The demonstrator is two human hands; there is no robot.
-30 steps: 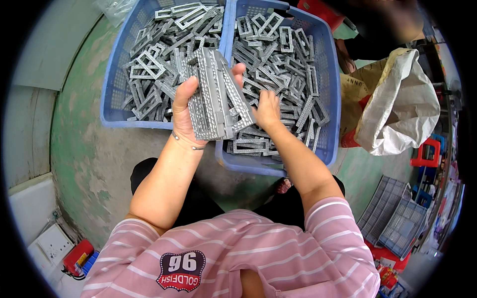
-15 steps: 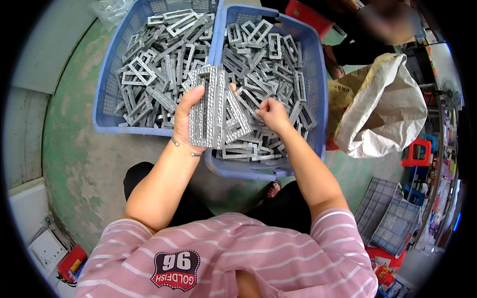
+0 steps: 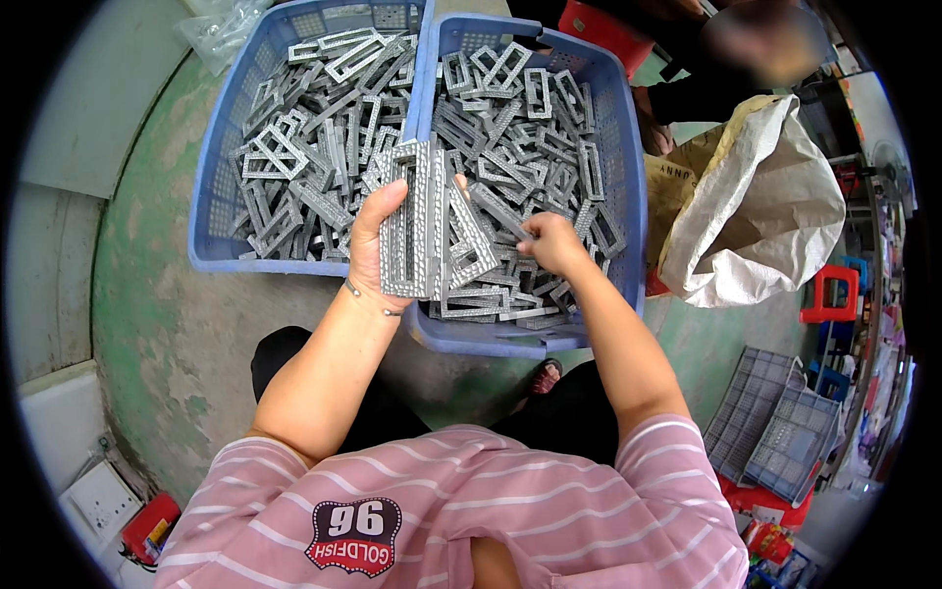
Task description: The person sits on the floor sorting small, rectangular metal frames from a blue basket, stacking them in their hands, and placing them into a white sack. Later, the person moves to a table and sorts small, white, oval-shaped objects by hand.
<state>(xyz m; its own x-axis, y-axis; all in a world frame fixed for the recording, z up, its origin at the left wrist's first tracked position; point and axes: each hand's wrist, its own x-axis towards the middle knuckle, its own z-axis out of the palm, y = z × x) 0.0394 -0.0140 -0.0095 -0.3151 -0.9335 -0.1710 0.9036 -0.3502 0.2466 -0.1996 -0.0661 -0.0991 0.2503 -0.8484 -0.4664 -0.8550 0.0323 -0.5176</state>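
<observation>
My left hand (image 3: 369, 240) is wrapped round a stack of silver rectangular frames (image 3: 420, 211) with a pebbled surface and long open slots. One frame of that stack (image 3: 471, 236) slants out to the right. Over the right blue basket (image 3: 496, 343), my right hand (image 3: 555, 243) is closed, its fingertips pinching the near end of another silver frame (image 3: 498, 210) seen edge-on. Many more such frames lie jumbled in this basket and in the left blue basket (image 3: 267, 266). My left fingers are mostly hidden behind the stack.
Right of the baskets stands an open white woven sack (image 3: 760, 216). Grey plastic crates (image 3: 780, 432) and a red stool (image 3: 830, 294) are farther right. Another person's foot (image 3: 655, 128) shows beyond the right basket. Clear plastic bags (image 3: 224, 34) lie at the upper left.
My right hand has moved slightly right and nearer me, and the frame at its fingertips now shows more plainly. My left hand still holds the stack.
</observation>
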